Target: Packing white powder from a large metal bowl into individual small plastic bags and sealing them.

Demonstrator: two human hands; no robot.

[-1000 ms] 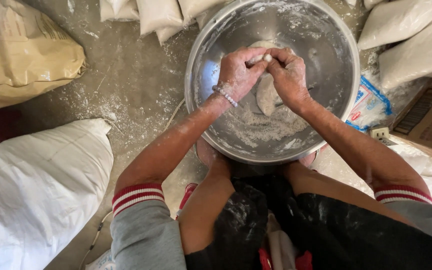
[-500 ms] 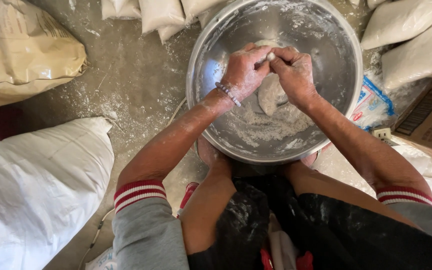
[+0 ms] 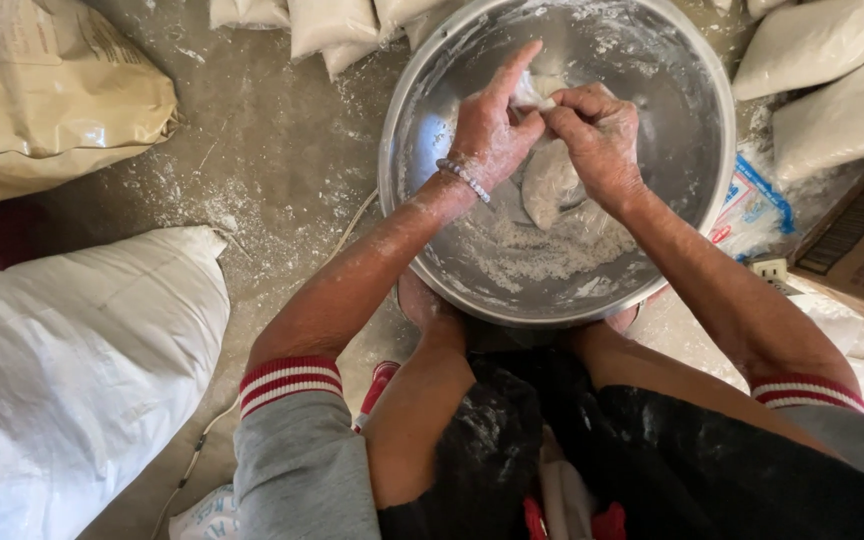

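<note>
White sack (image 3: pixel 62 380): lower left of the frame, bulky woven bag lying on the dusty floor.
Tan sack (image 3: pixel 42 90): upper left corner, creased paper bag, well apart from the bowl.
Small white bags (image 3: pixel 332 25): along the top edge; more of them at the upper right.
Metal bowl (image 3: pixel 422 120): upper centre, round and shiny, its inside smeared with flour and crumbs, its near rim just beside the person's knees.
Cardboard box (image 3: pixel 862 250): right edge, partly cut off.
Dough lump (image 3: pixel 552 185): pale, floury, inside the bowl, hanging below the two hands.
Left hand (image 3: pixel 487 130): over the bowl, forefinger stretched out toward the top, the other fingers curled and pinching the top of the dough; a bead bracelet (image 3: pixel 464 178) at the wrist.
Right hand (image 3: pixel 597 135): touching the left, fingers bent in and gripping the same dough from the right.
</note>
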